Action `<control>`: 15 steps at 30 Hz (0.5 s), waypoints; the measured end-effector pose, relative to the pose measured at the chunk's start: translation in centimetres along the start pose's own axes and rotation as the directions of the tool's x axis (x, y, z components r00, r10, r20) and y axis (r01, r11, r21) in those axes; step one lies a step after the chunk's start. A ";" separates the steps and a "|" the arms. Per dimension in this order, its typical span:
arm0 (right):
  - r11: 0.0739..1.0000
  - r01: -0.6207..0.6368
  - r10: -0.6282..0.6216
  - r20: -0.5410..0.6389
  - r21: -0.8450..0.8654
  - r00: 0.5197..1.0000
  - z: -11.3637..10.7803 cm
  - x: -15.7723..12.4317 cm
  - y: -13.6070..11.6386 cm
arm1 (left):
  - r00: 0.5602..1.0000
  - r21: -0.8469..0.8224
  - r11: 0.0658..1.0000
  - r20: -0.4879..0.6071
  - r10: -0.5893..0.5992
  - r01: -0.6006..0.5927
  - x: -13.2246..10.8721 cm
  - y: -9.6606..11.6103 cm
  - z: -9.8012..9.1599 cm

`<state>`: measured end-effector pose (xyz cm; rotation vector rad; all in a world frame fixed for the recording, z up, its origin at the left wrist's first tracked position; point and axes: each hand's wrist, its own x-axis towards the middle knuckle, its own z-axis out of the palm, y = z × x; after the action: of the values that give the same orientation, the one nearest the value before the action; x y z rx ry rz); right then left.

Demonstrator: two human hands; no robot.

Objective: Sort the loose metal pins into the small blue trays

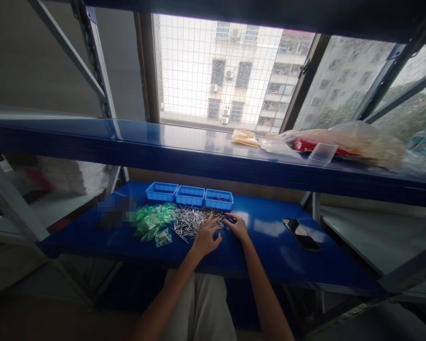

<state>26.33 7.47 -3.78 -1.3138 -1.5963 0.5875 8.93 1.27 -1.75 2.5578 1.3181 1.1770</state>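
Note:
A loose heap of thin metal pins or rods (189, 221) lies on the blue table, too small to tell their exact kind. My left hand (206, 237) rests over the heap's right front part, fingers spread and thumb apart, its fingertips among the pins. At the heap's right edge is my right hand (238, 227), fingers curved and apart, with nothing visible between them. Left of the heap lies a pile of small green-tinted clear bags (151, 218), and one packed bag (164, 237) sits in front of it.
Behind the heap stand three blue bins: left (162, 199), middle (190, 202) and right (218, 205), the right one holding some dark pieces. A phone (301, 234) lies at the table's right. A blue shelf (184, 163) with plastic bags (369, 139) crosses above.

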 end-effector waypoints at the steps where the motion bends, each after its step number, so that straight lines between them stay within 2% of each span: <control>1: 1.000 0.006 -0.006 -0.003 -0.019 1.000 0.0 -0.1 0.1 | 1.000 0.003 1.000 -0.011 -0.016 0.016 -0.1 0.0 0.1; 5: 0.999 0.013 -0.014 -0.007 -0.051 1.000 0.0 -0.6 0.2 | 0.999 0.015 0.999 -0.010 -0.034 0.035 -0.3 -0.4 0.4; 11: 1.000 0.027 -0.027 0.014 -0.008 1.000 -0.2 -1.6 -0.5 | 0.999 -0.015 0.999 -0.014 -0.047 0.047 -0.2 -0.9 1.0; 15: 1.000 0.017 -0.016 0.015 -0.017 1.000 -0.3 -2.2 -0.8 | 0.994 -0.025 0.995 -0.043 -0.101 0.100 -0.2 -1.3 1.3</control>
<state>26.18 5.12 -3.78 -1.3102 -1.6260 0.5759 8.83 2.30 -3.29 2.4325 1.4155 1.2287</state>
